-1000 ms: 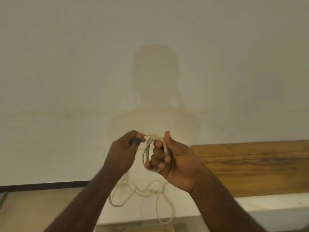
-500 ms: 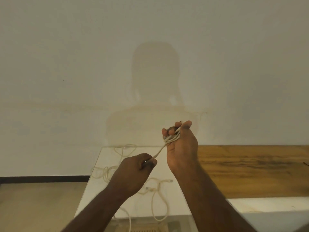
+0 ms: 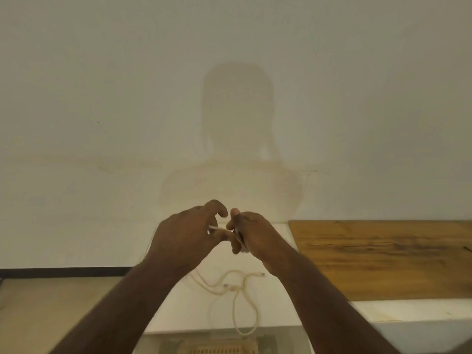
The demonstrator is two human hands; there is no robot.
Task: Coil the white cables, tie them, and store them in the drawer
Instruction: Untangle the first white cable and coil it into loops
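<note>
Nearest the camera, at the bottom edge, something slatted and tan (image 3: 219, 350) showed below the white counter (image 3: 178, 310); possibly the open drawer, but too blurred to say, and its contents could not be made out. One loop of loose white cable (image 3: 236, 302) drooped over the counter's front edge toward it.

Further in, the loose white cable lay in slack loops on the counter, two plug ends visible, apparently uncoiled.

Above that, both hands met in mid-air. Right hand (image 3: 251, 235) had its fingers curled round a small coil of cable (image 3: 240, 238), mostly hidden in the grip. Left hand (image 3: 189, 233) had its fingers half curled, with a white cable tail (image 3: 217, 228) running between them to the coil; whether it was pinched could not be told.

Judgement: step in hand was tying off the coil. To do it well: keep the right grip firm so the turns stay stacked, wrap the tail snug round the bundle's middle, tuck the end under.

To the right, a wooden board (image 3: 383, 259) lay on the counter. Beyond, a plain wall (image 3: 102, 98).
</note>
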